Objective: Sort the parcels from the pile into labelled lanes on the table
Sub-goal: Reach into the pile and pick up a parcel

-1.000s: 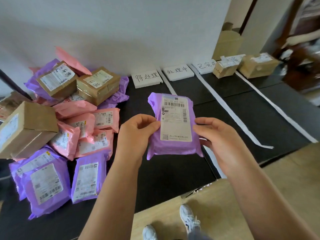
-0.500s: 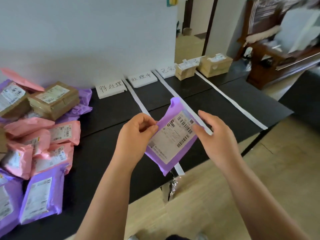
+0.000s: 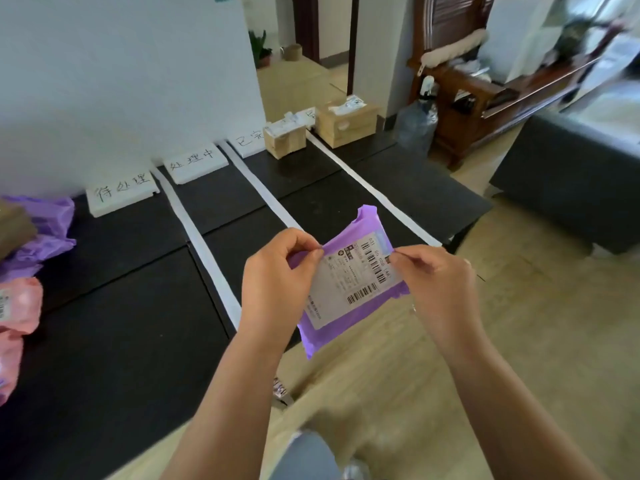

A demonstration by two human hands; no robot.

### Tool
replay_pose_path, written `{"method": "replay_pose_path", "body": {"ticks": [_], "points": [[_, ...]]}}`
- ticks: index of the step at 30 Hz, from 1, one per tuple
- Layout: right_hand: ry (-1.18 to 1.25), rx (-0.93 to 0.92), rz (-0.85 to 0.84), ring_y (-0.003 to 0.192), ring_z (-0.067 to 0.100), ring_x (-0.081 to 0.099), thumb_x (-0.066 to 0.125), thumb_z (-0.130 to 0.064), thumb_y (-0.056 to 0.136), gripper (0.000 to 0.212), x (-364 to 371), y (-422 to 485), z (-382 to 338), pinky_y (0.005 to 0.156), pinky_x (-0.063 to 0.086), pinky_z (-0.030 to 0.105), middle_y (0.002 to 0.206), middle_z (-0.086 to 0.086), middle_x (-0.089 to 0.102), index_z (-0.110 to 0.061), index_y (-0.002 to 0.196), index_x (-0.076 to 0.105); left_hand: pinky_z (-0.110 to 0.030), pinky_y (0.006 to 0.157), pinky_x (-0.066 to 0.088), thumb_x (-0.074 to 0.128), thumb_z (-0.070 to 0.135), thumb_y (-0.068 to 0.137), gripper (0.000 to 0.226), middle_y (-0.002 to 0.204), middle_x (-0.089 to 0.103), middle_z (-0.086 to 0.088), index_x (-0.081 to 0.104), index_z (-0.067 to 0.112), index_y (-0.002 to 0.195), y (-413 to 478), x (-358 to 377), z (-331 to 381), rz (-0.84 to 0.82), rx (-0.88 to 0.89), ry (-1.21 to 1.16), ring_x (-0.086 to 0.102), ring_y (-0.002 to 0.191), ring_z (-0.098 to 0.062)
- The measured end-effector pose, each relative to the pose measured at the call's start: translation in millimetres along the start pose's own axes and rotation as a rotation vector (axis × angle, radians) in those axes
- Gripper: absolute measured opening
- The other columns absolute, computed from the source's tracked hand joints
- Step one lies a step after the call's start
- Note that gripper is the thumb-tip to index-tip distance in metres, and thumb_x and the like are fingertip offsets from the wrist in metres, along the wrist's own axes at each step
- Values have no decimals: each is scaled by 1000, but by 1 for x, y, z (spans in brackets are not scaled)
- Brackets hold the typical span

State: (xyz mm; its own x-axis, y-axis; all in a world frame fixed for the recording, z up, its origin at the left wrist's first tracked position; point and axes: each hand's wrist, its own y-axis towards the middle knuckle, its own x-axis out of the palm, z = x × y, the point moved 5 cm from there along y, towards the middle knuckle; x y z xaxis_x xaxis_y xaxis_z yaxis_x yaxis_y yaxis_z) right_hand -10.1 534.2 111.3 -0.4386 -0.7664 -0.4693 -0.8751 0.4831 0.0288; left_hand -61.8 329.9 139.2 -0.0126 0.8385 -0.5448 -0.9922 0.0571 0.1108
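So right up close, both hands have the purple plastic mailer parcel (image 3: 348, 285). The left hand (image 3: 277, 278) pinches its left edge between thumb and forefinger, with the other fingers curled in underneath. The right hand (image 3: 440, 289) does the same on the right edge, thumb on top and fingers tucked behind. The parcel is up in the air, not resting on anything. It hangs over the near edge of the black table (image 3: 121, 323), about half of it over the floor, tilted, with its white shipping label (image 3: 360, 268) facing up. The print is too small for me to read.

My read is that this is the check-the-label, pick-a-lane step, and the parcel isn't placed yet.

Further out, white tape strips (image 3: 204, 247) run away across the table and split it into lanes. Off at the left edge you can see part of the pile of pink and purple mailers (image 3: 24, 299), so there's plenty left to sort. At the far end, against the wall, white sign cards (image 3: 121, 194) with handwritten characters head the lanes. A small cardboard box (image 3: 285, 140) sits on one lane's card, partly covering it, and a bigger cardboard box (image 3: 346, 124) sits in the lane to its right.

For the next move I'd guess you match the label to a card, reach forward over that lane, lay the parcel flat between the strips and then let go. It's a floppy bag, so keep both pinches on until it's down.
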Motion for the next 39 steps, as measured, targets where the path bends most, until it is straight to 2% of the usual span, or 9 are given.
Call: {"method": "replay_pose_path", "body": {"ticks": [5, 7, 11, 14, 16, 22, 29, 33, 39], "points": [[-35, 4, 47, 73, 7, 70, 59, -24, 98, 17, 2, 37, 11, 52, 55, 20, 84, -13, 71, -26, 84, 68, -32, 83, 55, 68, 27, 91, 5, 110, 66, 12, 69, 24, 95, 33, 24, 6, 95, 125, 123, 57, 103, -9], [-43, -4, 70, 77, 7, 70, 58, -23, 99, 18, 5, 58, 9, 53, 55, 22, 85, -13, 69, -27, 83, 65, -30, 94, 49, 69, 28, 90, 16, 121, 64, 10, 69, 24, 105, 51, 29, 3, 160, 166, 136, 48, 115, -4], [-56, -10, 113, 81, 6, 68, 59, -23, 99, 13, 12, 104, 3, 51, 54, 20, 88, -11, 68, -19, 89, 67, -26, 95, 45, 68, 34, 90, 44, 135, 51, 11, 55, 30, 132, 86, 36, -12, 193, 2, 38, 42, 125, -4], [-58, 5, 145, 78, 1, 64, 59, -22, 99, 11, 16, 140, -4, 47, 48, 11, 88, -10, 65, -18, 93, 66, -34, 98, 51, 71, 36, 87, 50, 133, 52, 9, 49, 31, 131, 114, 42, -25, 204, -167, -80, 49, 123, -10], [-61, 18, 165, 75, -3, 61, 58, -21, 100, 11, 19, 162, -7, 46, 45, 7, 88, -8, 63, -16, 94, 65, -36, 93, 56, 72, 37, 85, 46, 125, 55, 8, 47, 30, 123, 133, 51, -30, 177, -242, -129, 56, 115, -13], [-68, 88, 177, 84, 8, 63, 57, -21, 100, 12, 42, 216, 9, 47, 45, 8, 94, -4, 65, -15, 93, 64, -11, 64, 42, 70, 36, 89, 36, 112, 57, 12, 47, 29, 115, 171, 85, -47, 52, -369, -189, 60, 92, -5], [-158, 79, 5, 94, 8, 63, 59, -21, 98, 6, 79, 293, 33, 54, 48, 11, 104, -5, 66, -19, 98, 64, -9, 58, 41, 64, 30, 94, 25, 98, 57, 21, 51, 30, 115, 227, 116, -64, 5, -431, -202, 58, 84, 3], [-208, 5, -186, 99, 9, 65, 60, -26, 98, 28, 110, 351, 41, 72, 59, 25, 117, -4, 66, -22, 125, 63, -11, 59, 41, 62, 28, 96, 33, 100, 55, 19, 54, 24, 127, 267, 133, -77, 56, -490, -157, 55, 82, 2], [-310, -88, -485, 101, 7, 63, 62, -26, 96, 37, 168, 433, 48, 68, 51, 15, 123, -5, 61, -26, 133, 57, -16, 61, 44, 58, 23, 99, 25, 98, 59, 15, 56, 24, 124, 330, 163, -106, 92, -633, -133, 56, 80, -2]]}}
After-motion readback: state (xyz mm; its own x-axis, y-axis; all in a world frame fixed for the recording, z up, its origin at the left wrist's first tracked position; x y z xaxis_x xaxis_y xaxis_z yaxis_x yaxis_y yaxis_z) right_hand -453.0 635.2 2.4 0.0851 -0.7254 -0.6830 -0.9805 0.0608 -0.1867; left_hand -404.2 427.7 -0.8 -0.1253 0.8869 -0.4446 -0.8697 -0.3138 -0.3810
